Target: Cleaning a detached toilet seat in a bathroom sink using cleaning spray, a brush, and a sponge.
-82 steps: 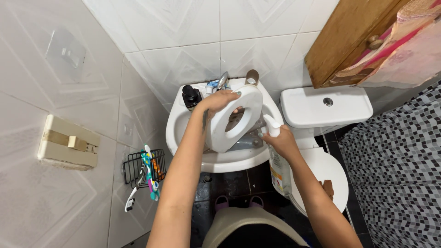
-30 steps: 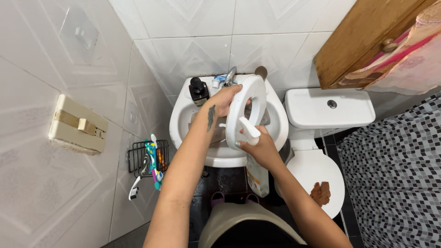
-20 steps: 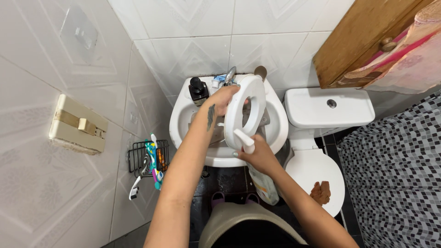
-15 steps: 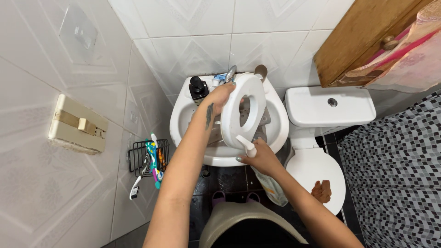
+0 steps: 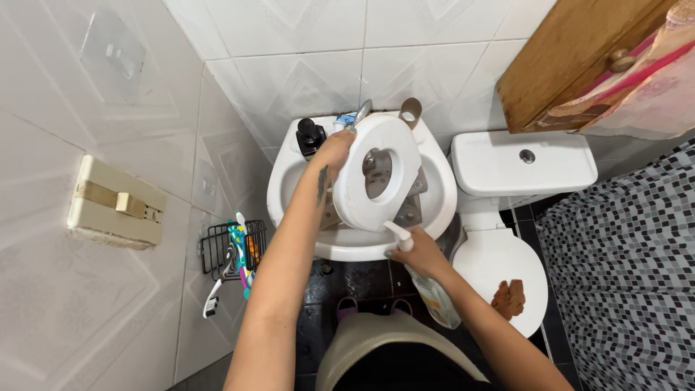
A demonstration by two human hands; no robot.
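My left hand (image 5: 334,150) grips the upper rim of a white oval child's toilet seat (image 5: 378,174), holding it tilted over the white sink (image 5: 289,181). My right hand (image 5: 420,253) is closed around a spray bottle (image 5: 433,289) with a white nozzle that points up at the seat's lower edge. The bottle's clear body hangs below the hand, in front of the sink's rim. Grey parts lie in the basin behind the seat's hole.
A black pump bottle (image 5: 308,136), a tap (image 5: 360,112) and a cardboard roll (image 5: 410,112) stand at the sink's back. A toilet (image 5: 507,261) with closed lid sits right, its cistern (image 5: 521,163) behind. A wire basket (image 5: 230,250) of toothbrushes hangs left. A mosaic curtain (image 5: 630,253) is at right.
The seat has turned from edge-on to face me more flatly. My right hand and the spray bottle have dropped lower, below the seat's bottom edge.
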